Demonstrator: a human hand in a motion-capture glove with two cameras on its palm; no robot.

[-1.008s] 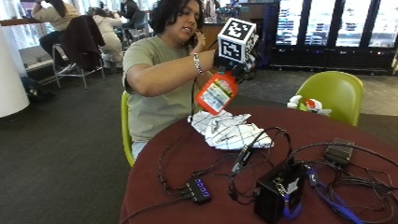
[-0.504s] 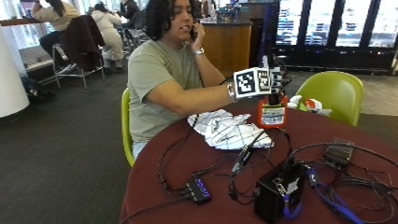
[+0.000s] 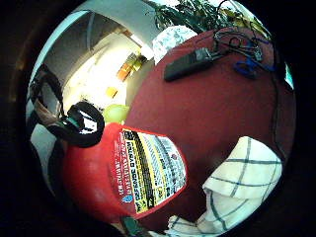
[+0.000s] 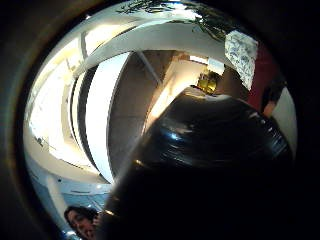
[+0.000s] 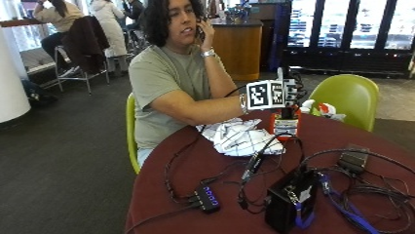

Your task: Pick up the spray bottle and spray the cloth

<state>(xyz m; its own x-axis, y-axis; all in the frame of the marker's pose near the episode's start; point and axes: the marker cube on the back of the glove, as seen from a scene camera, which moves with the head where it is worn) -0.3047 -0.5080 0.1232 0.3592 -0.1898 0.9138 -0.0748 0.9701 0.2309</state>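
Lowered from its raised, tilted pose a second earlier, the spray bottle [image 5: 285,124] was stood upright on the tabletop [image 5: 227,195], with the fingers of the right hand [image 5: 289,92] apparently curled at its top. Just beside the fingers, toward the person, the cloth [image 5: 240,138] lay crumpled. Spraying seemed done; releasing the bottle would be called for next.

The spray bottle [image 5: 286,124] stands on the worktop [image 5: 195,195] just beside the cloth [image 5: 238,138], with 1 box [image 5: 289,205] nearer the camera.
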